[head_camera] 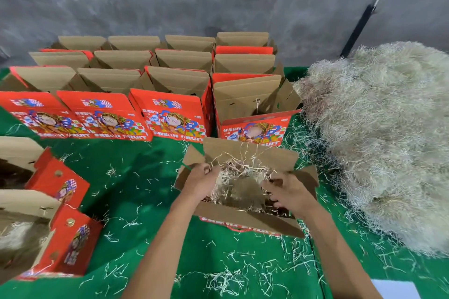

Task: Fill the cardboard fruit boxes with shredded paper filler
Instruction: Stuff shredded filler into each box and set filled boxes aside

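An open cardboard fruit box (252, 219) stands in front of me on the green cloth, its flaps raised. Pale shredded paper filler (240, 184) lies inside it. My left hand (200, 181) reaches into the box's left side with fingers curled into the filler. My right hand (288, 192) is at the box's right side, its fingers pinching strands of filler. A large heap of shredded paper (379, 138) lies to the right of the box.
Rows of open red fruit boxes (170, 114) stand behind on the green table (136, 177). Two more boxes (60, 238) sit at the left, the nearer one holding filler. Loose strands litter the cloth. A grey wall rises behind.
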A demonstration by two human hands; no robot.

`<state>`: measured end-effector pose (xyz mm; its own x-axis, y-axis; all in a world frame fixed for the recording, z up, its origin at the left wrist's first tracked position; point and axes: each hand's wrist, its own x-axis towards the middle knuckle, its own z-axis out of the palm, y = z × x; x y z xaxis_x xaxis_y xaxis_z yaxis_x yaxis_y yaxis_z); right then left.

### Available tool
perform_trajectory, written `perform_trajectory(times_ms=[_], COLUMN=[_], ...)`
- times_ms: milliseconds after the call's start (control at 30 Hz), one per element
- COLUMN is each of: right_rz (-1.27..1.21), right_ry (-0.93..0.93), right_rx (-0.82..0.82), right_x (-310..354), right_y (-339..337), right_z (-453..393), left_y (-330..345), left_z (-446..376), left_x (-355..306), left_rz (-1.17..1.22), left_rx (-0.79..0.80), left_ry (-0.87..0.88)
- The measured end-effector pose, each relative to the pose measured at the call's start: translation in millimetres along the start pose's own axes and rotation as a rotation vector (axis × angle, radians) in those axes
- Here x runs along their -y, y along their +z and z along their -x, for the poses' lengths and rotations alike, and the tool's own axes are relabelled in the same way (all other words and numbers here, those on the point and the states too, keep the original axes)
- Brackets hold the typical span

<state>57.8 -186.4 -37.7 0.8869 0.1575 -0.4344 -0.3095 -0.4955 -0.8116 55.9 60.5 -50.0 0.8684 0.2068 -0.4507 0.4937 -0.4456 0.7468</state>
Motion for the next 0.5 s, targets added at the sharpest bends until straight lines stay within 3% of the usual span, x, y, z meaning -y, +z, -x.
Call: perform_trajectory(times_ms=[133, 300, 500], right_rz=[0.145, 0.444, 0.827], right_ry=[0.024, -0.062, -0.105], right_rx=[-0.055, 0.151, 0.366], right_x=[-2, 2, -29], right_y=[2, 17, 57], right_z=[-11, -43, -95], left_y=[1, 22, 62], left_z=[-10, -23, -58], left_x=[0, -9, -15], left_rz=[-0.174, -0.442, -1.017], left_rx=[0.06, 0.121, 0.598], left_ry=[0.049, 0.18, 0.198])
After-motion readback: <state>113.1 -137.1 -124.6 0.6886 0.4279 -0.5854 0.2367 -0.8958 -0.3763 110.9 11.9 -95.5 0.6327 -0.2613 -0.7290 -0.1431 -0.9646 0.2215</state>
